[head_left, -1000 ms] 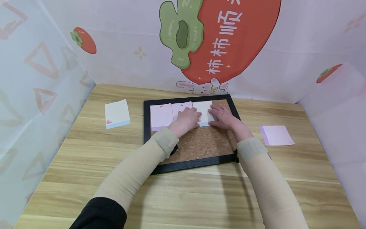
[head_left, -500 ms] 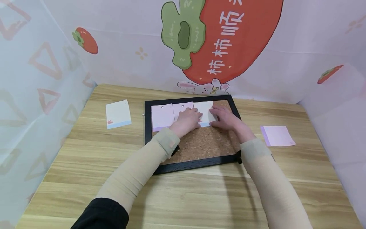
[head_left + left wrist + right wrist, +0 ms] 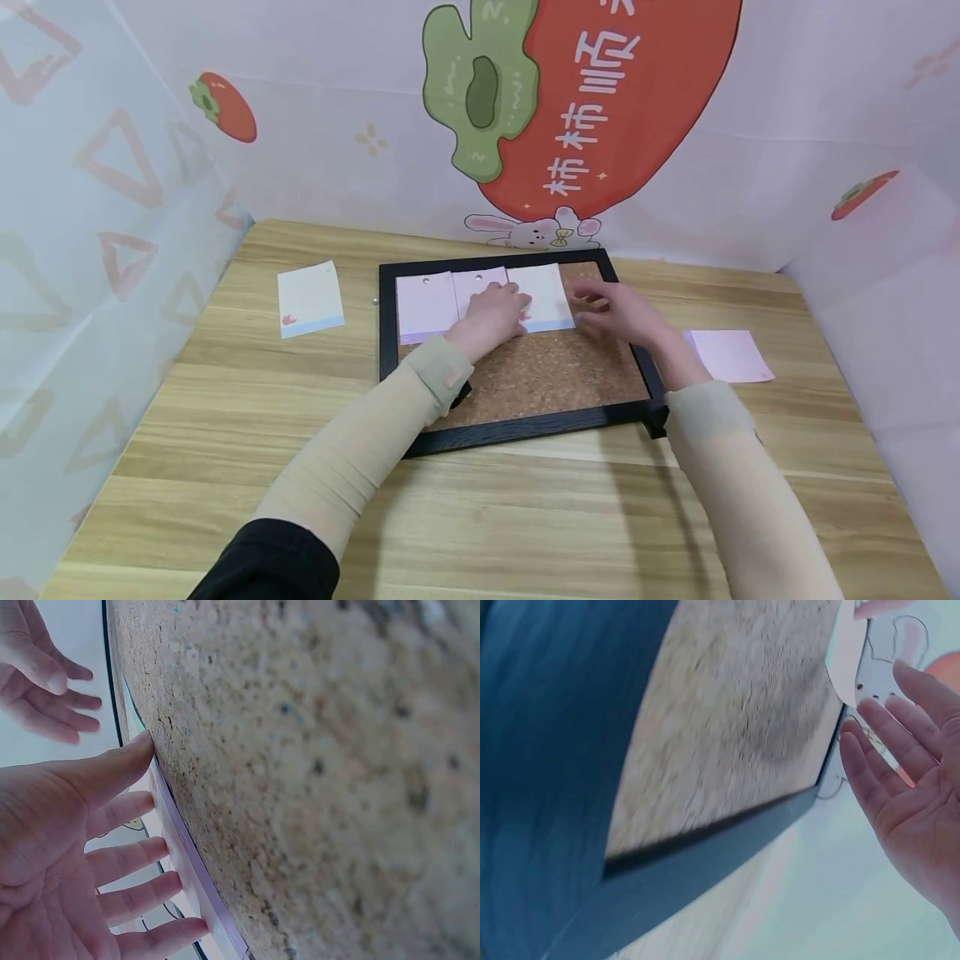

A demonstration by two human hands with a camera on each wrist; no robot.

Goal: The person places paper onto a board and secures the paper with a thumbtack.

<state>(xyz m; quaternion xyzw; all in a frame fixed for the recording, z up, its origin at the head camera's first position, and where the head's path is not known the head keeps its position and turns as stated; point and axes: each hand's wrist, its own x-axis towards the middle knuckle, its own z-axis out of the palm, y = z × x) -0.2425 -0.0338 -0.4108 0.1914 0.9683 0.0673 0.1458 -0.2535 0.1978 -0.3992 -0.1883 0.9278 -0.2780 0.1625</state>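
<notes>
A black-framed cork board (image 3: 540,375) lies on the wooden table. Three paper notes sit in a row along its top: a pink note (image 3: 423,304) with a pin, a second pink note (image 3: 472,283) with a pin, and a white note (image 3: 542,296). My left hand (image 3: 491,315) presses flat with straight fingers on the middle and white notes; its fingers (image 3: 127,859) lie on the paper edge. My right hand (image 3: 618,312) hovers open over the bare cork just right of the white note, holding nothing, with fingers (image 3: 889,750) straight.
A white note with a blue strip (image 3: 310,298) lies on the table left of the board. A pink pad (image 3: 727,354) lies to the right. A small pin (image 3: 374,302) sits by the board's left frame. Printed cloth walls close in three sides.
My right hand has lifted off the white note and moved right, over the bare cork. The left hand stays pressed on the notes.
</notes>
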